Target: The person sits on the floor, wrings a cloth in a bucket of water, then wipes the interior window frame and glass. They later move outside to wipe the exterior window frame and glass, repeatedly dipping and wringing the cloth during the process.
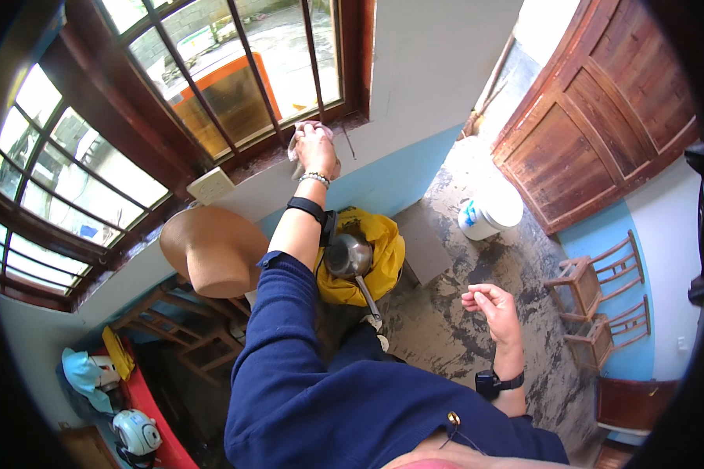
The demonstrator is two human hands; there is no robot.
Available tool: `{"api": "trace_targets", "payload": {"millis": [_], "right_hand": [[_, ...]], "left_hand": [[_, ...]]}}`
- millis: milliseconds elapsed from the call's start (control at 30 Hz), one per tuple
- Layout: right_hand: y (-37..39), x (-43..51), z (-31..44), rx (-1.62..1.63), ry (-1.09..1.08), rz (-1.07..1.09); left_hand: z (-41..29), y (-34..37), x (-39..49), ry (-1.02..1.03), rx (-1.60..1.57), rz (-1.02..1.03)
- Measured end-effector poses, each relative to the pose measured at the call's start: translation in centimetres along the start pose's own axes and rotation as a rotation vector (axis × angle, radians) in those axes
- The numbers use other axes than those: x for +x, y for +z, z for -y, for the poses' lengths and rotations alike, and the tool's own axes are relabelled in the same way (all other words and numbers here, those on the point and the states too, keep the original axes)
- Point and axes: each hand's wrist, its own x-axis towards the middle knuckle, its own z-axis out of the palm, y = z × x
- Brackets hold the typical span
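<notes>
A pinkish cloth is bunched under my left hand, which presses it on the sill at the foot of the barred window. My fingers cover most of the cloth. A thin dark metal rod, perhaps a window hook, hangs just right of that hand. My right hand is held out over the floor, empty, its fingers loosely curled. Below my left forearm, a steel saucepan rests on yellow plastic or cloth, its handle towards me.
A tan brimmed hat and a white socket box are at the left wall. Beyond my right hand stand a white bucket, a wooden door and wooden chairs. Helmets lie on a red surface.
</notes>
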Motion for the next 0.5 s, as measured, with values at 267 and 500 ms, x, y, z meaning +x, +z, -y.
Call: {"api": "trace_targets", "payload": {"millis": [267,500], "right_hand": [[2.6,3.7,1.8,-0.003,-0.059,0.091],[2.7,5.4,2.3,-0.020,-0.080,0.046]], "left_hand": [[-8.7,-7.4,-0.3,0.055,-0.136,-0.007],[-12.6,-0.4,4.4,-0.256,-0.190,0.159]]}}
